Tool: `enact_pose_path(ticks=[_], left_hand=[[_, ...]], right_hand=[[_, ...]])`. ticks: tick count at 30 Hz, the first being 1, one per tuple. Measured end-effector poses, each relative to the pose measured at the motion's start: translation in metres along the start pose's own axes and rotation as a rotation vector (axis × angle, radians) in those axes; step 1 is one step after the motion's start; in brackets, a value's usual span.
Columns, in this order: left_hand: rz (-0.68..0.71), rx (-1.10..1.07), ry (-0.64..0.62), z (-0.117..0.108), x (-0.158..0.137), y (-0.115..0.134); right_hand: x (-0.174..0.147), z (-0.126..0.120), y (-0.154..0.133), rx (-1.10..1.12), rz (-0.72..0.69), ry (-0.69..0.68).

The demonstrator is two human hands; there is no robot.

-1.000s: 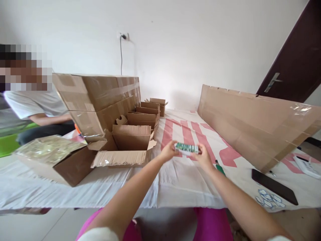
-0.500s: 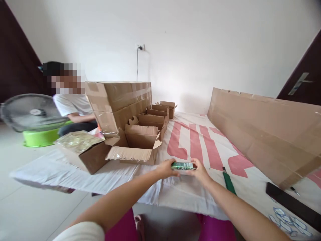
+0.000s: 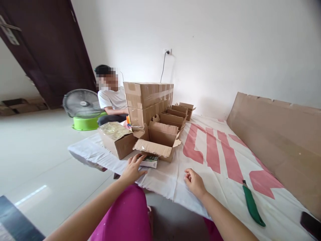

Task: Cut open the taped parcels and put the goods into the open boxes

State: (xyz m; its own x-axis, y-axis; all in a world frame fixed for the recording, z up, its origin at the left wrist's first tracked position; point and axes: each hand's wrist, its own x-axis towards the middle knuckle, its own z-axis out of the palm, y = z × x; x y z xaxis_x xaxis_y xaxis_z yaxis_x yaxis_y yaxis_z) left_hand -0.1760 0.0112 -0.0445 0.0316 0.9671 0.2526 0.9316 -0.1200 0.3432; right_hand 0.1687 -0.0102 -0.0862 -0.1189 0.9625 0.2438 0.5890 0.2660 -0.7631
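A small green-and-white printed box (image 3: 149,162) lies on the cloth, right against the front of an open cardboard box (image 3: 163,135). My left hand (image 3: 132,170) is at its left end, fingers stretched out and touching it, thumb apart. Over the cloth to the right, my right hand (image 3: 195,182) has its fingers curled in, with nothing visible in them. Left of the open box stands a taped cardboard box (image 3: 117,140) with clear tape over its top. A green-handled cutter (image 3: 252,204) rests to the right of my right hand.
Stacked sealed cartons (image 3: 147,100) and several open boxes (image 3: 184,107) run toward the wall. A large cardboard sheet (image 3: 276,130) stands at right, near a dark phone-like object (image 3: 311,224). Beyond the left side sit a person (image 3: 111,98) and a fan (image 3: 84,103).
The small box has gone from between both hands to the cloth by the open box. My right hand has let go and curled. The view has turned left.
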Motion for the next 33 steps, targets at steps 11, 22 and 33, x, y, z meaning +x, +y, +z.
enact_pose_path(ticks=[11, 22, 33], left_hand=[[-0.108, 0.008, -0.032, 0.019, 0.039, 0.040], [-0.166, -0.003, -0.137, 0.024, 0.077, 0.064], [-0.245, -0.062, -0.138, 0.042, 0.133, 0.097]], right_hand=[[-0.004, -0.001, -0.005, -0.199, -0.075, -0.016], [-0.002, -0.001, -0.008, -0.214, -0.121, -0.044], [-0.001, -0.003, -0.009, -0.173, -0.089, -0.094]])
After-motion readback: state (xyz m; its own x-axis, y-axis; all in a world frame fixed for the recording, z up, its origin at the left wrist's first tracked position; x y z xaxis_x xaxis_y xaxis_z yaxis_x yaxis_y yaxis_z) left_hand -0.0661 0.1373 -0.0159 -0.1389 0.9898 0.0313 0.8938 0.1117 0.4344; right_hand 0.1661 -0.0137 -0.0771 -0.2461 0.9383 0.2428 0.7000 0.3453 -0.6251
